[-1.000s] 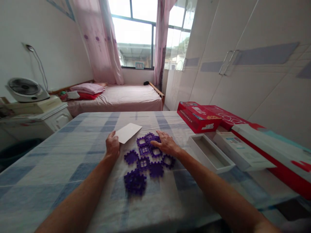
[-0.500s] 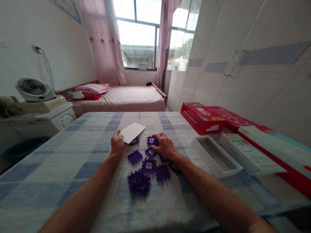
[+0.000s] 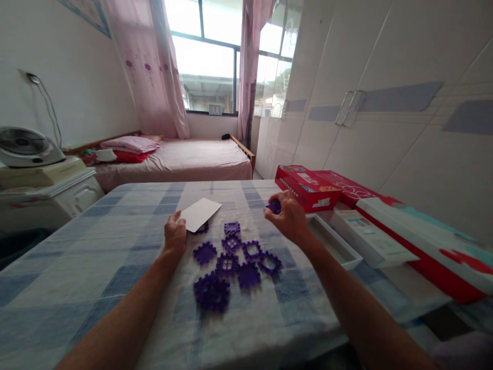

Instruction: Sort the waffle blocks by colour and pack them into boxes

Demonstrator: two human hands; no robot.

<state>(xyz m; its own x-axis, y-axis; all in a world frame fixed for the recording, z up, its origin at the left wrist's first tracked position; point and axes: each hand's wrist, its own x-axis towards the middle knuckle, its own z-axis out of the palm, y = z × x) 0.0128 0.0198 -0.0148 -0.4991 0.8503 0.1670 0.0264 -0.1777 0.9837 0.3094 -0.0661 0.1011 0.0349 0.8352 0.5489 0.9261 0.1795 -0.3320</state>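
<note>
My left hand (image 3: 175, 232) pinches the near left edge of a white card (image 3: 201, 214), tilted just above the table. Beneath the card, a purple notched piece is partly hidden. Raised over the table to the right, my right hand (image 3: 287, 216) is closed on a purple building tile (image 3: 273, 207), mostly covered by the fingers. Between my forearms lie several purple interlocking tiles: a solid one (image 3: 205, 253), a window-patterned one (image 3: 227, 264), open frames (image 3: 270, 262) and a stacked pile (image 3: 211, 292) nearest me.
On the right of the checked tablecloth (image 3: 127, 246) stand an open white box tray (image 3: 339, 244), a white carton (image 3: 370, 236) and a red box (image 3: 306, 187). More red and white packaging lines that edge. A bed (image 3: 200, 159) stands beyond the table.
My right hand has lifted a purple tile from the group and moved right with it, uncovering other tiles. My left hand keeps hold of the card. The view has shifted slightly right.
</note>
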